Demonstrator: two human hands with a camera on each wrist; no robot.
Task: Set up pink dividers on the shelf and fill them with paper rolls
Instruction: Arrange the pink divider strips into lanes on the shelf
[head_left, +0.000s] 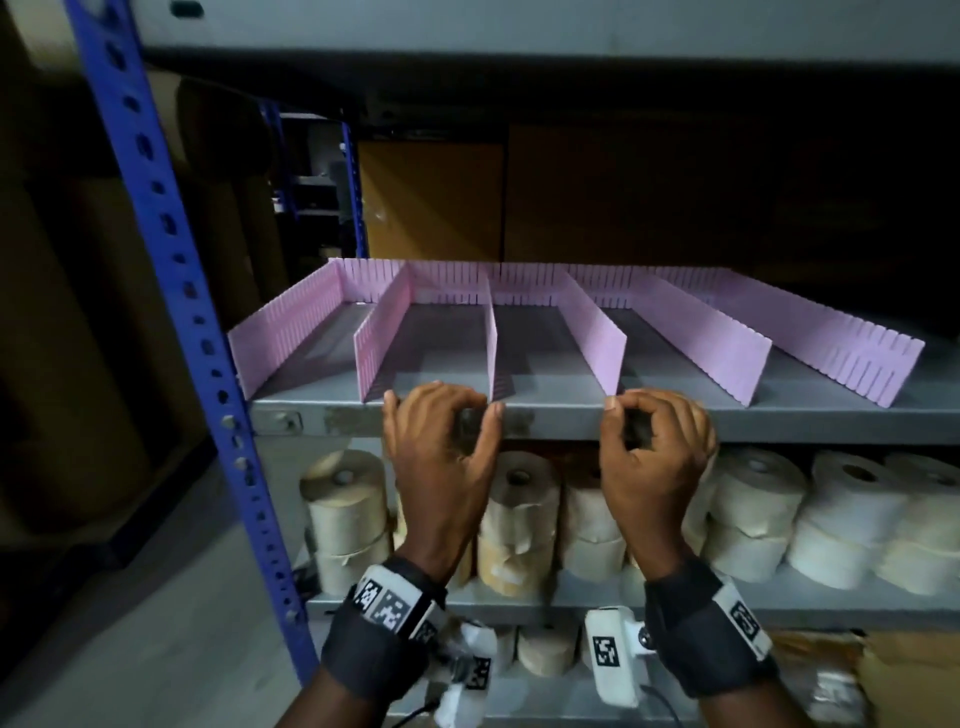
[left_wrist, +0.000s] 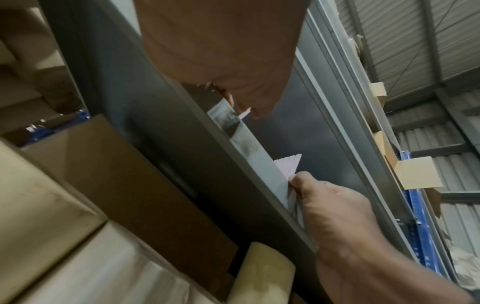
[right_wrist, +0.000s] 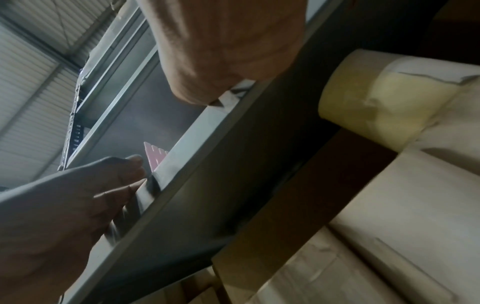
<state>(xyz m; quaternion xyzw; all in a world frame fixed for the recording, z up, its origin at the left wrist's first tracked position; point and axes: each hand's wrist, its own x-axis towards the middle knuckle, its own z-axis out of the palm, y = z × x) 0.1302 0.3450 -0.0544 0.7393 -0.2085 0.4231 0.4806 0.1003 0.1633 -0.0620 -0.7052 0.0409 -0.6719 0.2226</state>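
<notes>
Several pink dividers (head_left: 597, 338) stand front to back on the grey shelf (head_left: 831, 418), slotted into a pink strip along the back, and the lanes between them hold nothing. My left hand (head_left: 441, 415) is at the shelf's front lip, fingers curled, its thumb by one divider's front end. My right hand (head_left: 649, 415) is also curled at the lip, its thumb tip by the neighbouring divider's end. Neither hand holds anything. The left wrist view shows my left hand (left_wrist: 249, 96), right hand (left_wrist: 324, 195) and a slotted pink end (left_wrist: 288, 166). Paper rolls (head_left: 753, 499) stand on the shelf below.
A blue perforated upright (head_left: 171, 249) borders the shelf on the left. More rolls and cartons sit on the lowest level. In the right wrist view a yellowish roll (right_wrist: 376, 102) lies under the shelf lip. Brown boxes stand behind the rack.
</notes>
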